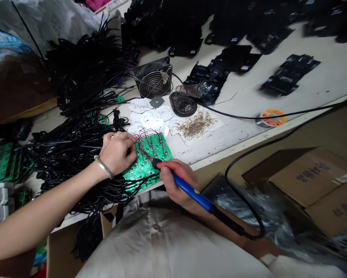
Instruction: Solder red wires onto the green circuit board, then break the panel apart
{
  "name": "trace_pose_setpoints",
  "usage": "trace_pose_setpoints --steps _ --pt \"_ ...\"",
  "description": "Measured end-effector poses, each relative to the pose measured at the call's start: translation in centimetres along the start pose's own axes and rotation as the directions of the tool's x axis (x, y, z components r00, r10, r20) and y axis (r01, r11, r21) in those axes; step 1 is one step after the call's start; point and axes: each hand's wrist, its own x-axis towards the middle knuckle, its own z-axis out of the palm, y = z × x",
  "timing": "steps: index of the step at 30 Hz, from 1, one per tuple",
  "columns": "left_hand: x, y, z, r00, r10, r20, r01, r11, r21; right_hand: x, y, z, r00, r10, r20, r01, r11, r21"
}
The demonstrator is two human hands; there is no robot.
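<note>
A green circuit board (150, 158) lies on the white table near its front edge, with thin red wires across it. My left hand (117, 150), a metal bangle on the wrist, rests closed on the board's left side, pinching something small I cannot make out. My right hand (176, 181) grips a blue-handled soldering iron (191, 191), its tip touching the board's middle. The iron's black cord (249, 154) loops off to the right.
A big heap of black cables (80, 96) fills the left. A small fan (153, 79), a soldering stand (182, 104), white round discs (150, 116), metal clippings (195, 123), a solder spool (271, 117) and black plastic parts (289, 73) lie behind. Cardboard boxes (312, 181) sit lower right. More green boards (2, 162) stack far left.
</note>
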Motion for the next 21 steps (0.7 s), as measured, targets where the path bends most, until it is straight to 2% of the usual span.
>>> trace_pose_setpoints --steps 10,21 --pt "0.58 0.15 -0.42 0.997 -0.005 0.081 0.002 0.999 0.034 0.10 0.66 0.22 0.993 -0.114 0.008 0.114 0.993 -0.032" --pt "1.00 -0.21 -0.48 0.995 -0.012 0.098 0.012 1.000 0.004 0.19 0.36 0.13 0.989 -0.147 0.011 0.147 0.988 -0.037"
